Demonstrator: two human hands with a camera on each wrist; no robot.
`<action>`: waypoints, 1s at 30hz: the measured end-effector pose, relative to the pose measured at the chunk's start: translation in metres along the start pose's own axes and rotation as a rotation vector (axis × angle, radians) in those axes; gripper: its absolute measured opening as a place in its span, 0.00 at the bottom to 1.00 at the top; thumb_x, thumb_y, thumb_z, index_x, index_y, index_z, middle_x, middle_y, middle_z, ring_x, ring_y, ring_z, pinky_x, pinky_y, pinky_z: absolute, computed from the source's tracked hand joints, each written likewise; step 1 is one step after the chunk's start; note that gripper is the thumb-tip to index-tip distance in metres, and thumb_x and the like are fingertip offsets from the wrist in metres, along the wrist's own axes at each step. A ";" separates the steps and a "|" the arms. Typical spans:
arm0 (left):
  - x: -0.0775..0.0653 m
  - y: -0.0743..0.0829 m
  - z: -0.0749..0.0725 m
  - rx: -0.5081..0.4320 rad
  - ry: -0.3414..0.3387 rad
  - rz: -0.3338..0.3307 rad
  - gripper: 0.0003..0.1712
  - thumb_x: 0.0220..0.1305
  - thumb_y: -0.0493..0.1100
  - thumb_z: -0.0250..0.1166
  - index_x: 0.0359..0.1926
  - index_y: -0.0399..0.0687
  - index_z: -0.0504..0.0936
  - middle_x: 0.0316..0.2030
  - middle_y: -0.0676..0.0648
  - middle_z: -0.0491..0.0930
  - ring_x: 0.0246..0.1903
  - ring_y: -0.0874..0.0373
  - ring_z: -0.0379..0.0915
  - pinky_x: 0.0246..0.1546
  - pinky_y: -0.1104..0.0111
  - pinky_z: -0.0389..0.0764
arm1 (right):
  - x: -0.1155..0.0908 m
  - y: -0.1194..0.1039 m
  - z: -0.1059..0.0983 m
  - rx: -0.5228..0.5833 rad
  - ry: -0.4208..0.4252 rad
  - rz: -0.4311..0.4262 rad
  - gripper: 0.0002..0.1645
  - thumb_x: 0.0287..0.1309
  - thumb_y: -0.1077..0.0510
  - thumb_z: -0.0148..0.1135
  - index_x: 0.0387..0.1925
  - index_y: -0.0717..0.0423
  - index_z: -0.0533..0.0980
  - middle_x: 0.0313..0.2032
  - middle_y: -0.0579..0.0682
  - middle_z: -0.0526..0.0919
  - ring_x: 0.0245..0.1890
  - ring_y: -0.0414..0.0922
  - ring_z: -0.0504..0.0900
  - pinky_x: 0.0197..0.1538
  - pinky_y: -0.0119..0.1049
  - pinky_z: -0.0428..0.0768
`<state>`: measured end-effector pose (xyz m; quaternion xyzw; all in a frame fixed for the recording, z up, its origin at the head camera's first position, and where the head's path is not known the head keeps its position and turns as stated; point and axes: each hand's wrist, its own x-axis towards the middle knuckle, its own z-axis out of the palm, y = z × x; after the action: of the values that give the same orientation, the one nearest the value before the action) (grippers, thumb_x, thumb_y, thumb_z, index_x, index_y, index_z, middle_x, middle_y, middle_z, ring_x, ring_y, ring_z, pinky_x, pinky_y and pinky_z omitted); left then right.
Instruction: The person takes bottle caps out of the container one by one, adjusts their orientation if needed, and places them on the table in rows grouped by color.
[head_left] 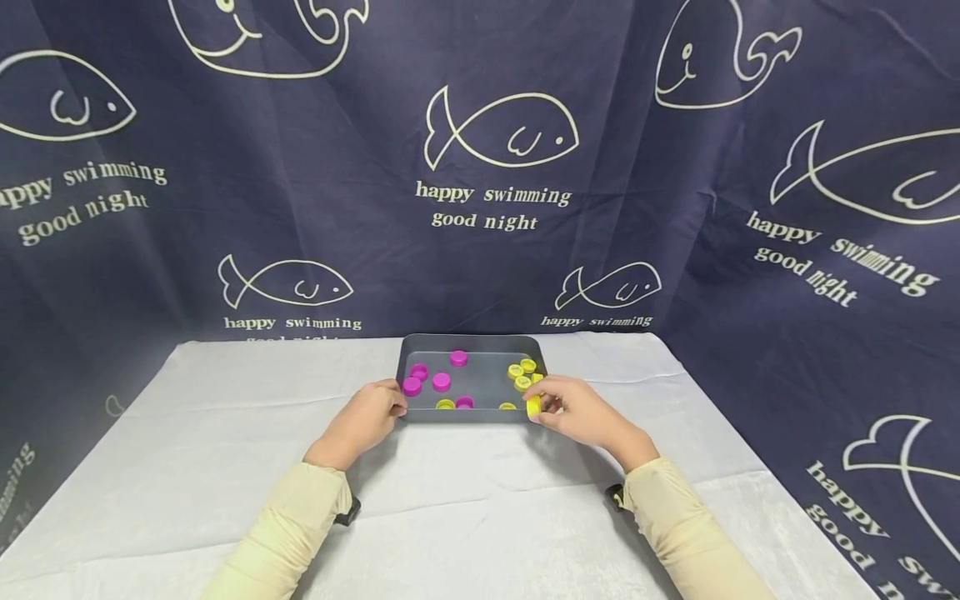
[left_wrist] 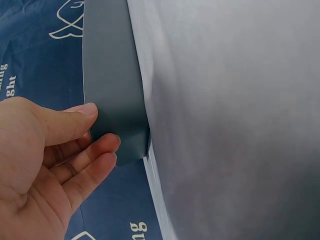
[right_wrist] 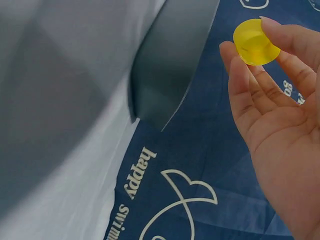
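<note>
A dark grey tray [head_left: 480, 414] sits on the table and holds magenta and yellow bottle caps. My left hand [head_left: 367, 417] grips the tray's near left corner; in the left wrist view the thumb lies at the rim and the fingertips [left_wrist: 111, 144] are against the wall [left_wrist: 115, 65]. Between thumb and fingers, my right hand [head_left: 581, 410] pinches a yellow cap [right_wrist: 255, 42] on edge at the tray's near right corner. Several yellow caps [head_left: 515, 372] lie just beyond it. The magenta caps [head_left: 441, 382] are mostly on the left, with one yellow cap [head_left: 446, 403] at the near wall.
A white cloth [head_left: 480, 517] covers the table. Dark blue curtains [head_left: 480, 275] with fish prints hang behind and on both sides, close to the tray's far edge. The near wall partly hides the caps behind it.
</note>
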<state>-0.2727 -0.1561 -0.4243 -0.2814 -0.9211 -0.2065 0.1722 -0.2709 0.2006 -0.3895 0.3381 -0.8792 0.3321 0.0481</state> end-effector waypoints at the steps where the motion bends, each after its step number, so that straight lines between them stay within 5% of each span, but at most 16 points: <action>1: 0.000 0.000 0.000 -0.001 -0.001 0.001 0.07 0.52 0.25 0.67 0.28 0.39 0.86 0.27 0.50 0.77 0.32 0.58 0.77 0.39 0.65 0.83 | -0.001 0.001 0.000 0.015 0.003 0.018 0.16 0.50 0.66 0.70 0.43 0.53 0.81 0.37 0.45 0.82 0.36 0.40 0.81 0.41 0.39 0.84; 10: 0.000 0.001 -0.001 -0.007 0.011 0.020 0.09 0.52 0.23 0.67 0.27 0.39 0.86 0.27 0.53 0.76 0.30 0.60 0.75 0.38 0.66 0.83 | -0.014 0.011 -0.001 0.012 -0.025 0.096 0.16 0.47 0.64 0.74 0.35 0.49 0.77 0.34 0.42 0.80 0.39 0.43 0.79 0.39 0.36 0.81; 19: -0.001 0.003 -0.003 -0.032 -0.008 -0.019 0.08 0.54 0.24 0.67 0.28 0.38 0.87 0.28 0.51 0.77 0.31 0.59 0.76 0.39 0.65 0.83 | -0.019 0.018 -0.002 0.049 -0.136 0.106 0.14 0.46 0.68 0.74 0.28 0.55 0.75 0.33 0.45 0.83 0.38 0.43 0.83 0.41 0.34 0.85; 30: -0.001 0.002 -0.002 -0.021 0.006 -0.009 0.08 0.53 0.23 0.66 0.28 0.38 0.87 0.27 0.52 0.76 0.30 0.59 0.75 0.38 0.65 0.83 | -0.020 0.025 -0.001 -0.073 -0.169 0.083 0.14 0.40 0.68 0.75 0.23 0.53 0.76 0.27 0.43 0.79 0.32 0.41 0.76 0.40 0.36 0.78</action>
<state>-0.2702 -0.1558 -0.4227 -0.2783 -0.9197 -0.2178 0.1712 -0.2708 0.2262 -0.4089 0.3264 -0.9048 0.2719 -0.0275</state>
